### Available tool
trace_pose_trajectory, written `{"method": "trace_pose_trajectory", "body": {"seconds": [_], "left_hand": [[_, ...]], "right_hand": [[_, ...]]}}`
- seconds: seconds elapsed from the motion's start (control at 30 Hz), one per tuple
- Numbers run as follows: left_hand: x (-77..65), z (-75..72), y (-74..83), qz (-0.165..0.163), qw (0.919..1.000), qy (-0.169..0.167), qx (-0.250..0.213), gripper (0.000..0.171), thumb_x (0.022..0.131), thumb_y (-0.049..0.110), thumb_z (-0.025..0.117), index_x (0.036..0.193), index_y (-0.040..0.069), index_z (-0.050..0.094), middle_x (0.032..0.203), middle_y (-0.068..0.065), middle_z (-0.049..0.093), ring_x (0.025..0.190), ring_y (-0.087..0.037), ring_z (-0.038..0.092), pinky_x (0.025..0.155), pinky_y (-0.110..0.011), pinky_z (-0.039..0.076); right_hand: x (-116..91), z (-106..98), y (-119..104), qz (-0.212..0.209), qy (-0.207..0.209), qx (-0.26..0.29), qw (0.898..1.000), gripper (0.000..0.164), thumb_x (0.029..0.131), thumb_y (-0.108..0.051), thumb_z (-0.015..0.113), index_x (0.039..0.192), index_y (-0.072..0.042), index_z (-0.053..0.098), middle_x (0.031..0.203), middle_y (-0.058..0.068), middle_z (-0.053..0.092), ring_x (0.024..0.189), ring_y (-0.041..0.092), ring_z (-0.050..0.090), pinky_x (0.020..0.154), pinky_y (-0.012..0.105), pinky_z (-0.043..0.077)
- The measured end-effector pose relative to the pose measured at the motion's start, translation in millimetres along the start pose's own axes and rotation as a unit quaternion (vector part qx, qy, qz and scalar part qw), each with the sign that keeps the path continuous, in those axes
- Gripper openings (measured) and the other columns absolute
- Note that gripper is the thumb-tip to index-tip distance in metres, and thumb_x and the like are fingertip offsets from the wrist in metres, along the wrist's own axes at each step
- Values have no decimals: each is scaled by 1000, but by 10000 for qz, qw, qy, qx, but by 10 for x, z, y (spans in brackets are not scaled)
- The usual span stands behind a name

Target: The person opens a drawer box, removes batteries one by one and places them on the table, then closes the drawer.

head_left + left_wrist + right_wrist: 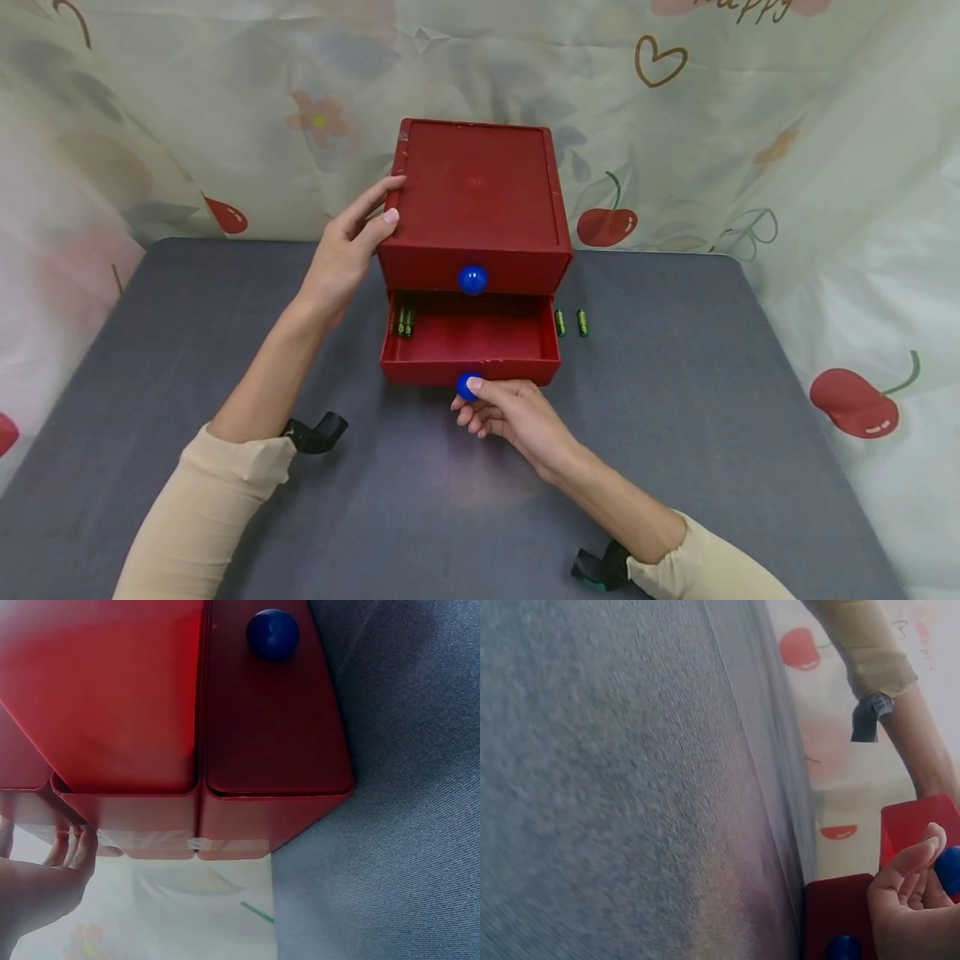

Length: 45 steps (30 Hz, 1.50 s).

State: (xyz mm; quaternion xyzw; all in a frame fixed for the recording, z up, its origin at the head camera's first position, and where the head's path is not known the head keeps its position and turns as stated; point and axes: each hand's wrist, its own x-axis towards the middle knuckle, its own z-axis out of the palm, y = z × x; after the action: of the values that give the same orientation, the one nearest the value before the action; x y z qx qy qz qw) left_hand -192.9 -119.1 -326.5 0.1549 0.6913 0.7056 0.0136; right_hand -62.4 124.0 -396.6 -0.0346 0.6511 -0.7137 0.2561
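A red drawer cabinet (477, 183) stands on the table, its middle drawer (487, 342) pulled out. My right hand (517, 417) pinches that drawer's round blue knob (467, 386), thumb on top and fingers curled beneath. My left hand (341, 254) rests against the cabinet's left side, thumb and fingertips at the top edge; in the left wrist view the fingers (82, 851) press on the side wall. Small green-and-black batteries (406, 322) lie inside the drawer at its left end.
Right of the drawer, two more batteries (582, 322) lie on the grey table (675, 400). The top drawer, with a blue knob (472, 280), is closed; so is the bottom drawer (274, 720). A patterned curtain (480, 67) hangs behind the table.
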Motion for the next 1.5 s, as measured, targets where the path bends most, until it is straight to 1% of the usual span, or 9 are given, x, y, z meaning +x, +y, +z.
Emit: {"method": "trace_pose_trajectory", "body": {"seconds": [0.3,0.53,0.83,1.27,1.5], "left_hand": [[2,0,15,-34,10000,-11,-77,50,102,29,56,150,26,45,156,4,35,136,-20,42,112,-42,33],[6,-16,5,-24,10000,8,-27,49,102,30,56,150,28,46,156,5,36,136,-20,42,112,-42,34],[11,-30,-5,20,10000,-18,-14,50,101,32,56,150,28,46,155,5,36,136,-20,41,112,-43,33],[24,-5,3,38,9999,-30,-115,49,102,29,56,149,26,46,156,4,36,137,-19,40,113,-41,32],[16,-5,2,68,9999,-22,-120,49,102,29,56,149,26,46,155,4,36,137,-19,40,112,-41,33]], "right_hand": [[-36,22,35,0,12,-32,10000,42,99,-37,60,102,4,70,86,10,68,76,17,61,71,24,53],[-66,36,86,18,80,-273,9996,42,99,-39,60,101,1,72,88,12,70,76,19,62,73,28,54],[-116,61,126,80,-33,-119,9999,44,99,-39,59,101,3,71,86,11,68,77,18,61,72,26,53],[-179,64,183,136,-18,-119,9998,43,99,-38,59,101,3,70,88,11,69,77,19,61,73,26,54],[-204,76,196,151,29,-137,9998,43,99,-37,59,100,4,70,87,11,69,76,19,61,73,26,54]]}}
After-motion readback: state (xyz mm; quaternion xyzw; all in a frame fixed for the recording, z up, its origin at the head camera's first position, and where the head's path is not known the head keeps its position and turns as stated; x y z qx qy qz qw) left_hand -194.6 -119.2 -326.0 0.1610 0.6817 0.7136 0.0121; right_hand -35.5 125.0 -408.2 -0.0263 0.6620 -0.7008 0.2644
